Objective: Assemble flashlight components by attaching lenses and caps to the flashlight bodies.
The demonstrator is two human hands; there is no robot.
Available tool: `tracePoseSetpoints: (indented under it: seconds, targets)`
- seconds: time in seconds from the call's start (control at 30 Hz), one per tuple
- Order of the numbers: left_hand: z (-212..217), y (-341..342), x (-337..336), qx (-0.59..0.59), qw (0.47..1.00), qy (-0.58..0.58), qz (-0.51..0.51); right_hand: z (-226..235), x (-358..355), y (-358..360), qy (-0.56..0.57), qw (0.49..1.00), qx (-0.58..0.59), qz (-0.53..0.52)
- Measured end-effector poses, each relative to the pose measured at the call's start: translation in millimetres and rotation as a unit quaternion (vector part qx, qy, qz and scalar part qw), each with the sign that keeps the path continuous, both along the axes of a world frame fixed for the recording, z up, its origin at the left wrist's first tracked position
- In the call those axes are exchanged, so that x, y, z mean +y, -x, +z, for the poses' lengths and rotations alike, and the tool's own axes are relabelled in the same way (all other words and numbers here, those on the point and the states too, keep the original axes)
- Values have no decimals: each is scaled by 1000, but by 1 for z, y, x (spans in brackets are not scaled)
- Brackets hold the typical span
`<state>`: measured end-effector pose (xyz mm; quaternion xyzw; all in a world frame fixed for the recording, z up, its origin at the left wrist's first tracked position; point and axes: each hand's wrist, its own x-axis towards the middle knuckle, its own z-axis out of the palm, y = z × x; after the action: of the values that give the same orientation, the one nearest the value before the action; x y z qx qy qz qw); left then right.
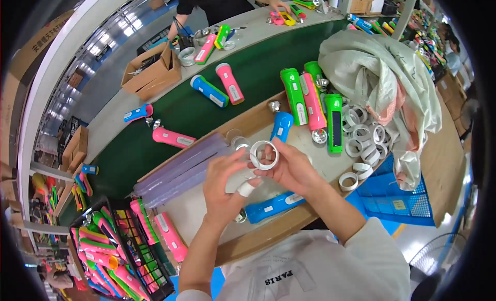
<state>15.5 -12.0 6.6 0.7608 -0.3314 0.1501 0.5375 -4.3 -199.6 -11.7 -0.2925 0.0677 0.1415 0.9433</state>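
Observation:
My right hand (289, 169) pinches a white plastic ring (264, 154) between thumb and fingers, just above the worktop. My left hand (223, 186) is beside it, fingers spread toward the ring, with white tape around the thumb tip; whether it touches a clear lens at the ring I cannot tell. A blue flashlight body (274, 206) lies on the board right below both hands. Another blue flashlight (281, 126) lies just beyond them.
A pile of white rings (364, 138) lies at the right by a white sack (377, 73). Green and pink flashlights (312, 102) rest on the bench. Clear lens stacks (181, 169) lie left. A black crate (116, 249) of flashlights stands lower left; a person works across the green belt (175, 112).

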Motion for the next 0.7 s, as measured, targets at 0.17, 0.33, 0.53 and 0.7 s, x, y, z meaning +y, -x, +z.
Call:
tracePoseSetpoints:
  seconds: [0.17, 0.33, 0.53, 0.7]
  targets:
    - [-9, -8, -5, -104, 982, -154, 18, -17, 25, -8, -74, 995, 59, 17]
    - [-10, 3, -7, -110, 974, -180, 89, -28, 14, -11, -89, 994, 69, -9]
    - [-23, 62, 3, -6, 905, -408, -122, -28, 0, -20, -87, 991, 81, -57]
    - [-17, 47, 28, 127, 920, -342, -147, -16, -4, -18, -75, 988, 91, -98]
